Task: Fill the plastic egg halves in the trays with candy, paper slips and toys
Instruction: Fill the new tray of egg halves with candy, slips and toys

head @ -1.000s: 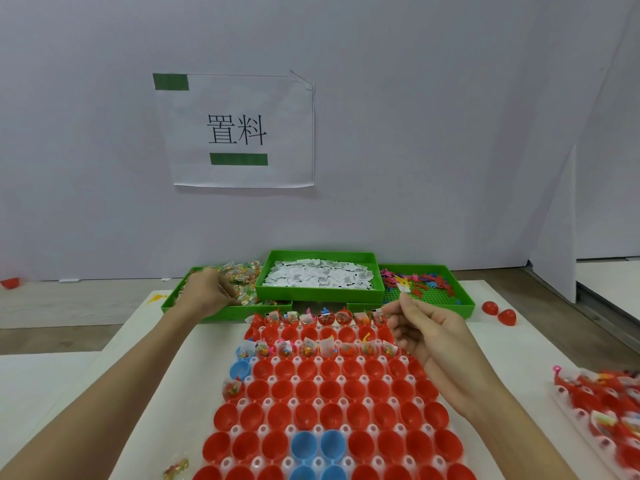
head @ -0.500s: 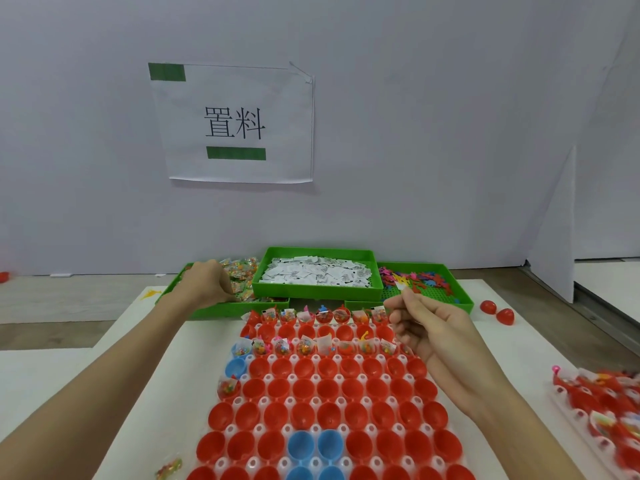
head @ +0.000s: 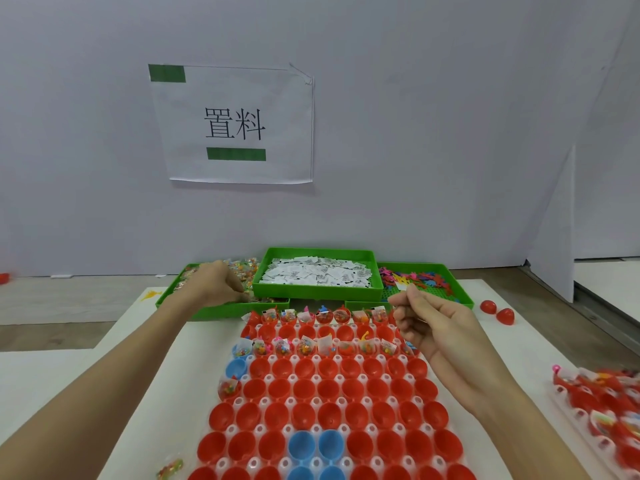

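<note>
At frame centre, the left hand (head: 216, 284) reaches into the green candy bin (head: 221, 308), fingers curled among the wrapped candies (head: 242, 268). The right hand (head: 431, 327) hovers over the tray of red and blue egg halves (head: 325, 403) in the lower middle, pinching a paper slip (head: 403, 286). Paper slips bin (head: 313, 292) and toy bin (head: 460, 296) sit behind.

- We see a packing or assembly workstation, not a home.
- At twelve o'clock a plain white partition (head: 415, 133) carries a printed paper sign (head: 235, 124) with Chinese characters.
- Three green bins (head: 313, 292) hold sorted candy, slips and toys.
- The white surface (head: 145, 382) carries an egg-half tray (head: 325, 393); at three o'clock lies another tray (head: 602, 407).
</note>
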`<state>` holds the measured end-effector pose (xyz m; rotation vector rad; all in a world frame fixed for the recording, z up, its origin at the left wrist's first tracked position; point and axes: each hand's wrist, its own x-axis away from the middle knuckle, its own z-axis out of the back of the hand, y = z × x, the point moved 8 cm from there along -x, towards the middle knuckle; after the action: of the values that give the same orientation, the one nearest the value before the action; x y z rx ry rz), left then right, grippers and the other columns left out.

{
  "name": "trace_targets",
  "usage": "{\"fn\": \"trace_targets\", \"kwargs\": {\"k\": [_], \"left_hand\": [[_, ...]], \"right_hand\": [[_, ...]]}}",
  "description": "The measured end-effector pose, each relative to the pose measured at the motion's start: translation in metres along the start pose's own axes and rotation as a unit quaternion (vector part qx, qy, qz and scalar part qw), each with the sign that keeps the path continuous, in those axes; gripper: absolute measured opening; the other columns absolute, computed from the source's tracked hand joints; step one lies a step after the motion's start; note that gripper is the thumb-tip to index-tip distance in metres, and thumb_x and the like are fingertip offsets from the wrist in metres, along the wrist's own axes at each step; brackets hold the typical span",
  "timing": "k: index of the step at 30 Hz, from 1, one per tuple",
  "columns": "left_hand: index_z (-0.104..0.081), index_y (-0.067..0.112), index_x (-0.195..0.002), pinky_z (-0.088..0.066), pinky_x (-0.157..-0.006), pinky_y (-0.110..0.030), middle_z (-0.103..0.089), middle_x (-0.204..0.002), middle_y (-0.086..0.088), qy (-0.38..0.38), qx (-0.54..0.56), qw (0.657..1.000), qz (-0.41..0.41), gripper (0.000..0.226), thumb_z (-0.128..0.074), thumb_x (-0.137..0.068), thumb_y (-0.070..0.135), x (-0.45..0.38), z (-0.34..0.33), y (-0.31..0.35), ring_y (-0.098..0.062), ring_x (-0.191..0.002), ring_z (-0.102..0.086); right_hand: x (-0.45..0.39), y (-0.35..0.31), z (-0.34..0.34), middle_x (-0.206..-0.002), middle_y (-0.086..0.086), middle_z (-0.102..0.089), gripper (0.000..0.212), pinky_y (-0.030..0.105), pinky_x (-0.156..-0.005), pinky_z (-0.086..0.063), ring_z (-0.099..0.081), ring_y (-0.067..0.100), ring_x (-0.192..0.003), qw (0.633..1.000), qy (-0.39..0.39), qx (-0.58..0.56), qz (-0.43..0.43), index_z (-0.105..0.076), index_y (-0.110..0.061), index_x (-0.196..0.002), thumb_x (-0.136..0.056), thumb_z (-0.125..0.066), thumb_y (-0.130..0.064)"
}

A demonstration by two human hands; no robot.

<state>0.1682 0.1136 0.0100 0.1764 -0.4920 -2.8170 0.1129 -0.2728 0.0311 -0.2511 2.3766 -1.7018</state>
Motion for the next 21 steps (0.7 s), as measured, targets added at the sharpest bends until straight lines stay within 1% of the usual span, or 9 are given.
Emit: {"fn": "trace_targets", "kwargs": {"k": [2, 4, 7, 9, 10, 13, 15, 17, 21], "left_hand": [[-0.082, 0.012, -0.082, -0.041, -0.051, -0.018, -0.072, -0.072, 0.001, 0.036, 0.008, 0.999, 0.013, 0.009, -0.081, -0.085, 0.021, 0.003, 0.003, -0.002, -0.005, -0.063, -0.057], [-0.070, 0.005, -0.072, -0.038, -0.050, -0.025, -0.064, -0.065, -0.005, 0.085, 0.035, 0.996, 0.019, 0.021, -0.075, -0.088, 0.018, 0.009, 0.009, -0.004, -0.012, -0.058, -0.051], [-0.055, 0.003, -0.070, -0.032, -0.056, -0.032, -0.055, -0.068, -0.010, 0.182, 0.067, 0.981, -0.014, 0.029, -0.065, -0.094, 0.015, 0.033, 0.027, 0.001, -0.022, -0.064, -0.046], [-0.055, 0.004, -0.069, -0.034, -0.056, -0.031, -0.056, -0.066, -0.008, 0.241, 0.126, 0.961, -0.042, 0.030, -0.062, -0.097, 0.013, 0.061, 0.038, 0.010, -0.017, -0.063, -0.047], [-0.058, 0.010, -0.069, -0.037, -0.055, -0.024, -0.057, -0.064, -0.002, 0.259, 0.166, 0.950, -0.058, 0.030, -0.063, -0.098, 0.014, 0.080, 0.042, 0.014, -0.009, -0.060, -0.048], [-0.074, 0.026, -0.077, -0.045, -0.060, -0.009, -0.070, -0.070, 0.009, 0.250, 0.271, 0.924, -0.101, 0.017, -0.073, -0.094, 0.023, 0.141, 0.040, 0.027, -0.003, -0.067, -0.062], [-0.082, 0.032, -0.083, -0.052, -0.066, -0.012, -0.077, -0.084, 0.012, 0.211, 0.329, 0.913, -0.118, 0.006, -0.078, -0.086, 0.028, 0.176, 0.033, 0.033, -0.005, -0.074, -0.069], [-0.084, 0.037, -0.085, -0.056, -0.069, -0.016, -0.079, -0.086, 0.006, 0.179, 0.382, 0.898, -0.128, 0.012, -0.080, -0.080, 0.026, 0.200, 0.027, 0.038, -0.009, -0.075, -0.072], [-0.083, 0.041, -0.091, -0.059, -0.070, -0.022, -0.079, -0.084, 0.003, 0.164, 0.411, 0.885, -0.141, 0.019, -0.082, -0.076, 0.028, 0.212, 0.016, 0.044, -0.016, -0.073, -0.071]], "right_hand": [[0.000, 0.000, 0.001, -0.074, 0.006, -0.070, 0.031, 0.018, -0.062, -0.056, -0.064, 0.008, -0.066, 1.000, 0.004, 0.000, -0.002, -0.081, -0.006, -0.088, -0.093, -0.060, -0.028], [0.000, 0.000, 0.001, -0.074, 0.006, -0.070, 0.031, 0.018, -0.062, -0.057, -0.064, 0.008, -0.066, 1.000, 0.005, -0.001, -0.004, -0.081, -0.007, -0.087, -0.095, -0.059, -0.027], [0.000, 0.000, 0.001, -0.074, 0.006, -0.070, 0.031, 0.018, -0.061, -0.056, -0.064, 0.008, -0.066, 1.000, 0.000, -0.001, -0.004, -0.082, -0.007, -0.088, -0.095, -0.059, -0.027], [0.000, 0.001, 0.000, -0.075, 0.007, -0.070, 0.032, 0.018, -0.060, -0.055, -0.064, 0.009, -0.066, 1.000, -0.004, 0.002, -0.001, -0.081, -0.006, -0.088, -0.097, -0.059, -0.027], [0.000, 0.002, 0.000, -0.077, 0.008, -0.070, 0.032, 0.019, -0.060, -0.055, -0.064, 0.010, -0.067, 1.000, -0.006, 0.008, 0.000, -0.081, -0.006, -0.089, -0.098, -0.058, -0.026], [-0.001, 0.003, -0.001, -0.082, 0.009, -0.073, 0.031, 0.021, -0.065, -0.056, -0.065, 0.013, -0.072, 0.997, -0.011, 0.070, 0.015, -0.082, -0.012, -0.091, -0.101, -0.056, -0.027], [-0.003, 0.001, -0.003, -0.084, 0.007, -0.075, 0.028, 0.022, -0.068, -0.056, -0.068, 0.013, -0.075, 0.988, -0.003, 0.148, 0.047, -0.081, -0.018, -0.094, -0.103, -0.055, -0.024], [-0.009, -0.001, -0.008, -0.086, 0.001, -0.077, 0.023, 0.020, -0.069, -0.057, -0.071, 0.011, -0.079, 0.968, 0.011, 0.234, 0.086, -0.079, -0.021, -0.099, -0.103, -0.057, -0.016], [-0.054, -0.004, -0.028, -0.096, -0.011, -0.076, 0.027, 0.022, -0.078, -0.059, -0.070, 0.005, -0.088, 0.897, 0.009, 0.426, 0.119, -0.075, -0.025, -0.113, -0.101, -0.059, -0.007]]}}
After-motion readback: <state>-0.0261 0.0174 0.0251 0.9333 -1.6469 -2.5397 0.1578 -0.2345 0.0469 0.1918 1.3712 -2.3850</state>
